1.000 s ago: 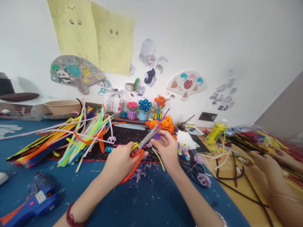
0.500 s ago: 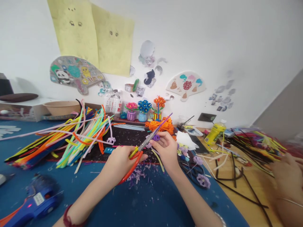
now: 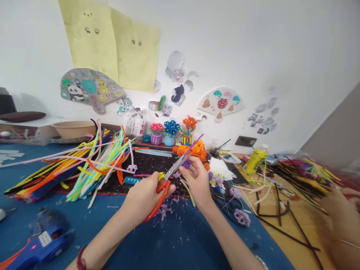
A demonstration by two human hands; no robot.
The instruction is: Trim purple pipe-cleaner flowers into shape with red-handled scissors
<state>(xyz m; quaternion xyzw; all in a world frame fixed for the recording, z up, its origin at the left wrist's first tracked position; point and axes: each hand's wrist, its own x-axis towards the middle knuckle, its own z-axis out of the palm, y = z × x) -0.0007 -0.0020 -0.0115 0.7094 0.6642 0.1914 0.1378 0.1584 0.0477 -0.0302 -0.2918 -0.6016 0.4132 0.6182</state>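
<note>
My left hand (image 3: 144, 195) is closed on a pair of scissors (image 3: 157, 206) with red and yellow handles. Their metal blades point up and to the right, lying along a thin purple pipe cleaner (image 3: 195, 143). In a pinch, my right hand (image 3: 198, 182) grips the purple pipe cleaner close to the blades; a darker purple curled part (image 3: 186, 164) shows at the fingertips. Whether the blades touch the stem cannot be made out. Purple fuzz clippings (image 3: 164, 210) lie on the blue mat below my hands.
Bundles of colourful pipe cleaners (image 3: 95, 165) spread at left, above a blue glue gun (image 3: 46, 238). Pipe-cleaner flowers in pots (image 3: 171, 133) line the wall. Right of my hands are lilac flowers (image 3: 242, 217), a yellow bottle (image 3: 255, 159) and a co-worker's blurred hand (image 3: 340, 210).
My left hand has moved slightly right, and the scissor blades now reach farther up along the purple pipe cleaner. My right hand stays nearly in place.
</note>
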